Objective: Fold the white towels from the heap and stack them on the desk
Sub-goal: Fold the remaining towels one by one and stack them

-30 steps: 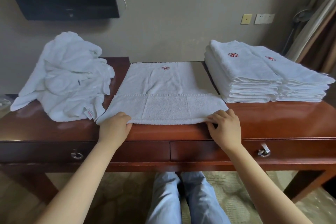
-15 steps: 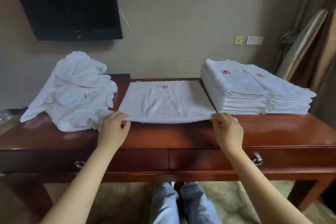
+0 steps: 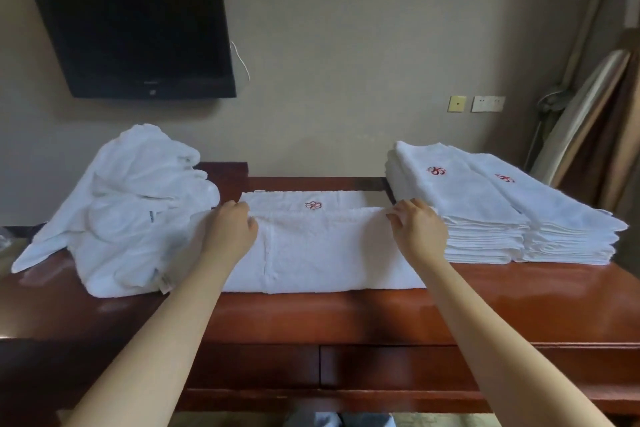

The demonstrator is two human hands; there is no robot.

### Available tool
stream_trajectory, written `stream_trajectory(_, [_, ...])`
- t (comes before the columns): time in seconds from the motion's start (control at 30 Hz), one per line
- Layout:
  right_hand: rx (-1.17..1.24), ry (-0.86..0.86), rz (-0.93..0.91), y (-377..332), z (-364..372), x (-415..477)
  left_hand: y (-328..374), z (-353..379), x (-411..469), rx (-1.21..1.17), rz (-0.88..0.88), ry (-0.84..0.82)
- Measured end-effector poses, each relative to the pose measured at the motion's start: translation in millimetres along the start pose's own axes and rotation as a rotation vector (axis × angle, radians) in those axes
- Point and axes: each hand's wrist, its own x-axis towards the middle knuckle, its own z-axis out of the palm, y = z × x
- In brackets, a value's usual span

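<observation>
Moved: you carry the towel's (image 3: 325,246) near edge forward, left hand (image 3: 232,230) and right hand (image 3: 417,229) pinching it mid-desk (image 3: 485,308). Done: two stacks (image 3: 485,211). Left: heap (image 3: 138,211).

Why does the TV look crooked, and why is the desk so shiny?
Head view: the wide-angle lens bends the edges, so the TV leans; the polished desk mirrors pale light beside the towel heap; everything looks a little soft, not sharp.
</observation>
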Motion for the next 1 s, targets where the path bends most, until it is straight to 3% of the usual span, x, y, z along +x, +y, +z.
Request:
stream_trajectory(0.17, [-0.140, -0.164, -0.002, 5.1, 41.8, 35.9, -4.9, 41.4, 47.3, 0.107, -0.029, -0.213])
stream_trajectory(0.37, [-0.214, -0.321, -0.018, 18.2, 79.3, 54.4, -15.1, 84.7, 74.5, 0.200, -0.062, -0.293])
stream_trajectory(0.5, [-0.208, -0.433, -0.028, 21.7, 93.6, 53.5, -14.1, 94.2, 82.0, 0.242, -0.101, -0.429])
stream_trajectory(0.57, [-0.168, -0.487, -0.003, 23.1, 97.2, 50.2, -10.1, 92.7, 80.2, 0.304, -0.116, -0.447])
stream_trajectory(0.67, [-0.134, -0.474, 0.011, 21.4, 97.8, 42.9, 0.4, 89.7, 73.8, 0.443, -0.103, -0.346])
stream_trajectory(0.73, [-0.096, -0.444, -0.015, 14.1, 98.4, 37.0, 14.6, 92.0, 68.9, 0.386, -0.017, -0.302])
stream_trajectory(0.83, [0.022, -0.456, -0.071, -2.2, 101.3, 25.2, 38.0, 108.2, 58.7, 0.107, 0.091, -0.311])
stream_trajectory(0.9, [0.046, -0.493, -0.117, -8.9, 105.4, 20.1, 39.2, 120.5, 51.0, -0.009, 0.078, -0.448])
stream_trajectory(1.0, [0.035, -0.612, -0.122, -1.1, 111.8, 23.8, 16.7, 137.7, 39.1, 0.058, 0.010, -0.603])
